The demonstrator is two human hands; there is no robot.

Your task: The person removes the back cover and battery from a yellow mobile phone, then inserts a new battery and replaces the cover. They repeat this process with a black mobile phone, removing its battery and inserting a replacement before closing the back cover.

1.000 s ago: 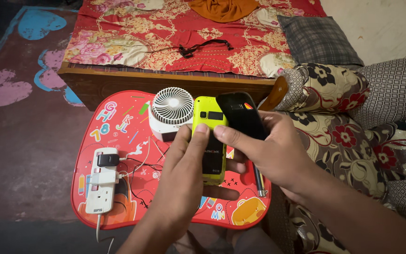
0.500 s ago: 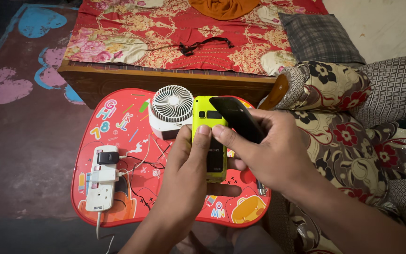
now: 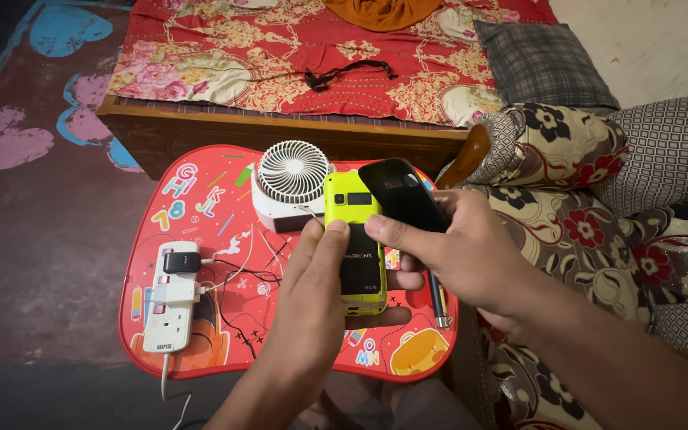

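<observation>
Since a second ago my right hand [image 3: 471, 259] has tilted the black back cover [image 3: 402, 194] so its glossy inner face now turns up toward me, and the whole view has slid a little lower. My left hand [image 3: 312, 295] is closed around the lime-green phone [image 3: 353, 243], thumb pressed on its bare back, where a dark battery fills the open bay; the phone is upright in front of me, above the middle of the lap table [image 3: 201, 199]. My right hand pinches the cover between thumb and fingers, its lower end touching the phone's upper right edge. The lap table is a red plastic tray with rounded corners, printed with bright cartoon letters and numbers. On it a small white fan [image 3: 290, 181] with a round ribbed grille stands just behind the phone, and a white power strip [image 3: 170, 299] lies along the left side with a black plug and a white adapter in it, thin wires trailing across the red surface. A dark pen-like tool [image 3: 437, 301] lies at the tray's right edge. Beyond is a low wooden bed [image 3: 280, 131] under a red floral sheet, with a black strap, an orange cloth and a grey checked pillow [image 3: 543, 56]. The floor [image 3: 33, 239] is dull brown with painted pink and blue hearts. To my right are flowered cushions [image 3: 567, 147].
</observation>
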